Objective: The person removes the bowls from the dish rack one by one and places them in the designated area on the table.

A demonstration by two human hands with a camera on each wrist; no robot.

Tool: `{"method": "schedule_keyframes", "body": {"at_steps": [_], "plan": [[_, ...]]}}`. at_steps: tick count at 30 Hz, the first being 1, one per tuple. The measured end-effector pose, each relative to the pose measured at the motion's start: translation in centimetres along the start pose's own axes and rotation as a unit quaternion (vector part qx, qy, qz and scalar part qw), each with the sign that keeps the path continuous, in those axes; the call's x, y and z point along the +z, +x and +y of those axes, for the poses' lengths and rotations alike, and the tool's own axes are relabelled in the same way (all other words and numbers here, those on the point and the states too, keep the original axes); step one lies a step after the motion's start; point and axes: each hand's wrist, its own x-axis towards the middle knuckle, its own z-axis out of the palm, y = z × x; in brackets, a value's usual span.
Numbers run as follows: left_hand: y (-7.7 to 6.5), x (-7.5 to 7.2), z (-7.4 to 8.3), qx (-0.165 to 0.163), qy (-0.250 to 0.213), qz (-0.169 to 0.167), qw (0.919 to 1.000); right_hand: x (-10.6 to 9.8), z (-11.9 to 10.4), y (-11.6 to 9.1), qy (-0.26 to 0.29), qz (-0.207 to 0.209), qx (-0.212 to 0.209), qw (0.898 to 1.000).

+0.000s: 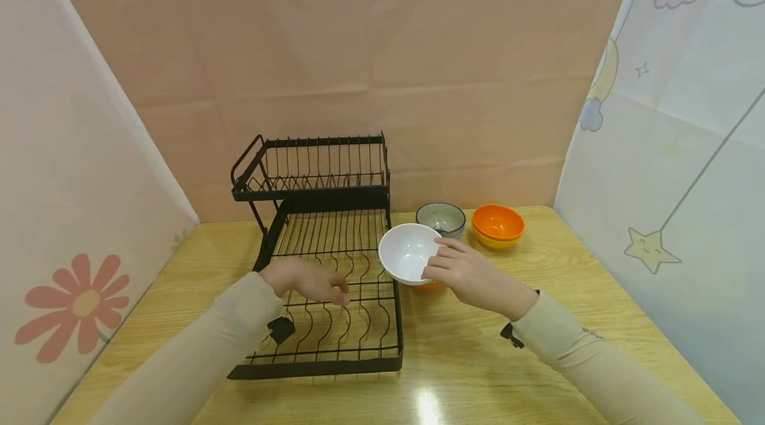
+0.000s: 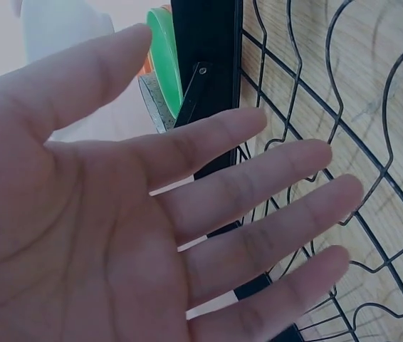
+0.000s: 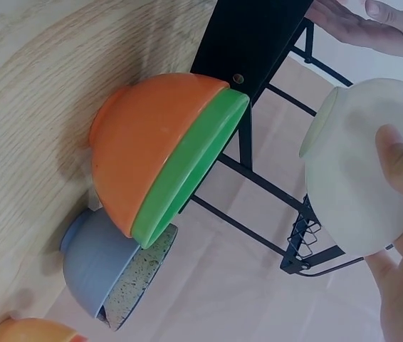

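Observation:
A white bowl is held up by my right hand, which pinches its rim with the thumb on the outside. In the right wrist view the white bowl hangs apart from an orange bowl with a green bowl nested in it. My left hand hovers over the lower tier of a black dish rack, holding nothing. Seen in the left wrist view, the left hand has its fingers spread and straight, above the rack's wires.
Behind the white bowl stands a speckled grey bowl. To its right sits an orange bowl nested in a yellow one. The rack's raised upper tier is at the back, near the pink cloth wall.

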Motion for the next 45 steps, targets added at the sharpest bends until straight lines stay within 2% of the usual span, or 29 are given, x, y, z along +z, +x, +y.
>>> {"method": "schedule_keyframes", "body": {"at_steps": [8, 16, 25, 28, 30, 34, 38, 41, 45], "plan": [[0.2, 0.0, -0.2, 0.014, -0.012, 0.036, 0.9992, -0.1, 0.2, -0.5, -0.005, 0.008, 0.015, 1.0], [0.1, -0.1, 0.0, 0.012, -0.008, 0.044, 0.9989, -0.9, 1.3, -1.5, -0.027, 0.013, 0.041, 0.999], [0.1, -0.1, 0.1, 0.009, -0.004, 0.046, 0.9989, -3.0, 3.7, -3.3, -0.067, 0.018, 0.108, 0.992], [0.1, -0.1, 0.2, 0.003, -0.006, 0.044, 0.999, -3.6, 4.1, -4.0, -0.08, -0.013, 0.144, 0.986], [0.1, 0.0, 0.2, -0.002, -0.008, 0.042, 0.9991, -3.9, 4.3, -4.4, -0.086, -0.047, 0.172, 0.98], [0.2, 0.0, 0.1, -0.006, -0.005, 0.04, 0.9992, -4.4, 4.4, -5.0, -0.082, -0.125, 0.22, 0.964], [0.2, 0.1, 0.0, -0.006, -0.003, 0.041, 0.9991, -4.5, 4.2, -5.4, -0.066, -0.187, 0.246, 0.949], [0.2, 0.1, 0.0, -0.004, -0.005, 0.043, 0.9991, -4.4, 4.0, -5.6, -0.053, -0.214, 0.255, 0.941], [0.2, 0.1, 0.0, -0.001, -0.005, 0.043, 0.9991, -4.4, 3.8, -5.9, -0.037, -0.228, 0.258, 0.938]]}}
